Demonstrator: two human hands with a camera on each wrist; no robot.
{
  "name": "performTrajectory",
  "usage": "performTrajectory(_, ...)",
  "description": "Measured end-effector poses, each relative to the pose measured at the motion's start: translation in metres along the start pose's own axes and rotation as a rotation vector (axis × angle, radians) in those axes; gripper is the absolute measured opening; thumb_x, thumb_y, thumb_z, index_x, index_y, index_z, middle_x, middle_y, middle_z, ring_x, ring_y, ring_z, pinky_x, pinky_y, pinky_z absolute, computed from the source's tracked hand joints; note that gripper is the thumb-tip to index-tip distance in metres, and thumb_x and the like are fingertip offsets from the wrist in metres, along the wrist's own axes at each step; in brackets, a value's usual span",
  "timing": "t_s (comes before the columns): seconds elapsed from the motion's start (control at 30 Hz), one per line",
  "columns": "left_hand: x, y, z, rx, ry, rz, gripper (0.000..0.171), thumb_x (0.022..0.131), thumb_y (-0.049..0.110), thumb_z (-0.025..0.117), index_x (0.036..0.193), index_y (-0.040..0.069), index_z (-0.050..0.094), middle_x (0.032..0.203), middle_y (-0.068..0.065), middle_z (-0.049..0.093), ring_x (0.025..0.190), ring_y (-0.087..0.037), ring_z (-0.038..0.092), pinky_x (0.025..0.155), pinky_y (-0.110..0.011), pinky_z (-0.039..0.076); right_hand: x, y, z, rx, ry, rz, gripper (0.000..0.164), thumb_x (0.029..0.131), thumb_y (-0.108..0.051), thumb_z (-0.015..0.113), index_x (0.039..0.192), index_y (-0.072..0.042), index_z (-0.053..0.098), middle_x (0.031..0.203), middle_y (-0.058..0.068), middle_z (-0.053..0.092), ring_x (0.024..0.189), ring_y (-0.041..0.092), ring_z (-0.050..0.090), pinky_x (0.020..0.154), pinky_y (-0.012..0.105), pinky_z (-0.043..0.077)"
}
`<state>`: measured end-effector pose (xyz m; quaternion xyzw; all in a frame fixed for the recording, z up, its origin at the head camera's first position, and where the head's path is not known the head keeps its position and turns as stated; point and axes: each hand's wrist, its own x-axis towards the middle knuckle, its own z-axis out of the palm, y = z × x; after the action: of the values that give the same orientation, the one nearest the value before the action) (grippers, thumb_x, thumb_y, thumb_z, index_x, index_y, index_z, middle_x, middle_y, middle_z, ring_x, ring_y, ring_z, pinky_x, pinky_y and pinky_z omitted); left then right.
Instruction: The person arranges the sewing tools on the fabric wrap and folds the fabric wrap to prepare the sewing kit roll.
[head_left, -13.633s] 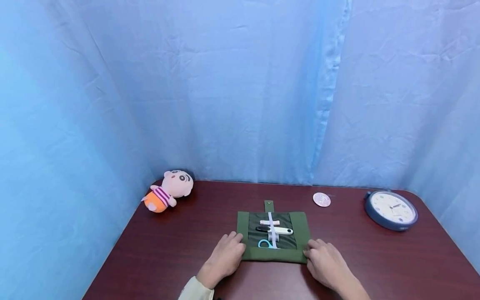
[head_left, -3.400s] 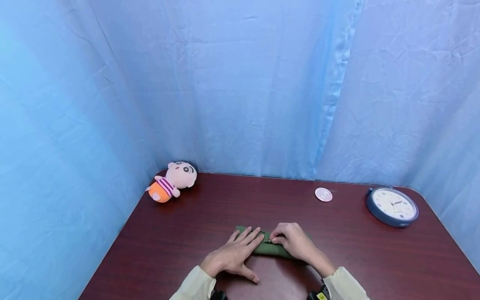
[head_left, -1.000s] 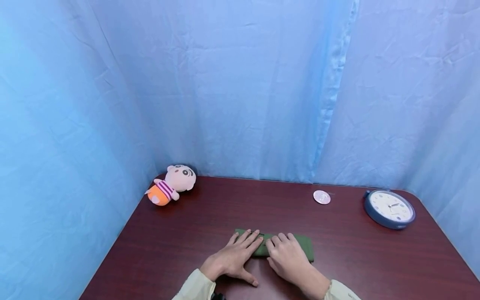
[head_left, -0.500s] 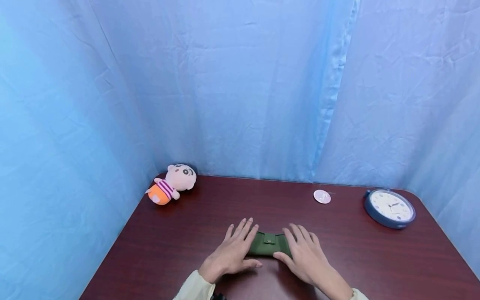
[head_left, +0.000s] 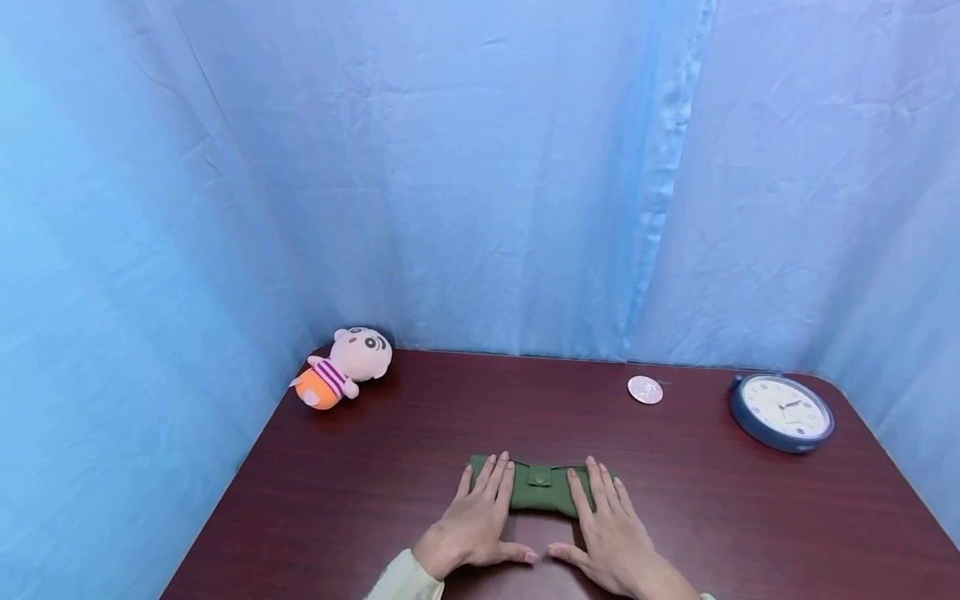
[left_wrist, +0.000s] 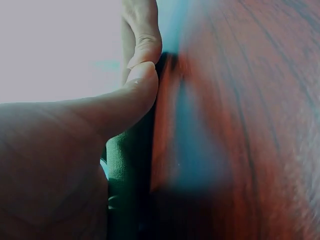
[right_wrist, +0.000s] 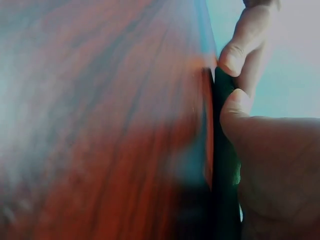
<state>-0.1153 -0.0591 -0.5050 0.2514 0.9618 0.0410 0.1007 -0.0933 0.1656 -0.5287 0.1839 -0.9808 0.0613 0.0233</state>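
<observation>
A green cloth pouch [head_left: 547,497], folded into a narrow strip, lies on the dark red-brown table near its front. A short tab [head_left: 540,476] with a metal snap sits at the middle of its top, its end down over the front panel. My left hand [head_left: 474,523] rests flat across the pouch's left part, fingers straight and pointing away, thumb out to the right. Across the right part lies my right hand [head_left: 617,533], likewise with straight fingers, thumb pointing left. The two thumb tips almost meet in front of the pouch. Whatever is inside the pouch is hidden.
A plush doll [head_left: 341,367] in a striped top and orange bottoms lies at the back left corner. Toward the back right are a round pinkish-white disc [head_left: 645,390] and a blue-rimmed clock [head_left: 782,411]. Blue curtains [head_left: 465,183] hang behind the table and at both sides.
The pouch, spread out at first with scissors and small tools under a white band, has been folded and its tab brought over. The right hand has left the tab; both hands now lie flat.
</observation>
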Motion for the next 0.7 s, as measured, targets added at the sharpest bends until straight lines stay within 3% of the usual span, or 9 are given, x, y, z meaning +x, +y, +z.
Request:
performTrajectory(0.43,-0.002,-0.001,0.006,-0.034,0.006,-0.038,0.129,0.074,0.083,0.062,0.16,-0.001,0.014,0.169,-0.018,0.012,0.158,-0.029,0.016,0.126,-0.053,0.022,-0.007,0.011,-0.005,0.041,-0.056,0.014,0.11,0.084,-0.075,0.057,0.152,0.007,0.031,0.16,0.033,0.026,0.149,0.048,0.028,0.118,0.063,0.031)
performTrajectory(0.7,-0.001,-0.003,0.006,0.004,-0.001,-0.041,0.132,0.072,0.085,0.062,0.16,-0.001,0.013,0.169,-0.018,0.013,0.158,-0.03,0.016,0.126,-0.052,0.022,-0.005,0.018,0.009,0.137,0.044,-0.065,0.112,0.084,-0.075,0.058,0.152,0.009,0.028,0.157,0.037,0.026,0.145,0.055,0.029,0.113,0.068,0.03)
